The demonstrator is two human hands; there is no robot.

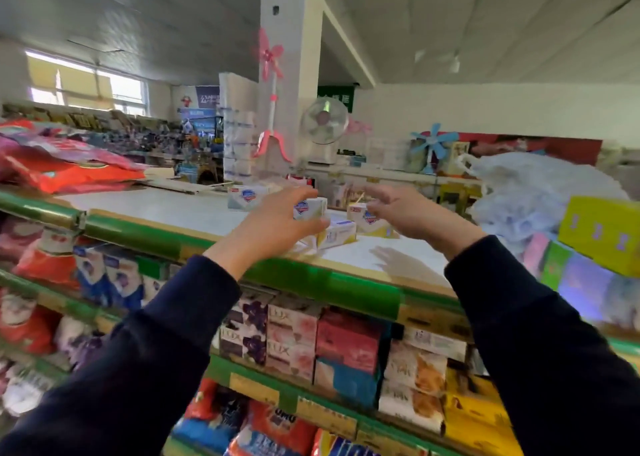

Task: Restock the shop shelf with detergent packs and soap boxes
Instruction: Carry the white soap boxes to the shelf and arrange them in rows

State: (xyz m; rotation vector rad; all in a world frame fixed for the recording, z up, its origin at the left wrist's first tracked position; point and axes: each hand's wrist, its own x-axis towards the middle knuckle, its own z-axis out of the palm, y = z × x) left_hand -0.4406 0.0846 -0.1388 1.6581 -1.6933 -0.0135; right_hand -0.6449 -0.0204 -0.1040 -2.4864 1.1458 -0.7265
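On the white top shelf (166, 210) lie several white and yellow soap boxes with a blue shield logo. My left hand (277, 220) grips one soap box (311, 208), lifted a little over another box (337, 234) lying flat. Spread and empty, my right hand (405, 211) hovers at a third soap box (367, 218); whether it touches the box is hidden. One more soap box (247, 196) stands farther back on the shelf. Red and pink detergent packs (69, 170) are piled at the shelf's left end.
A green shelf rail (311, 279) runs along the front edge. Below it stand rows of soap boxes (294, 341) and detergent bags (277, 424). A white plastic bag (540, 196) and a yellow box (602, 234) sit at right. Fans (323, 121) stand behind.
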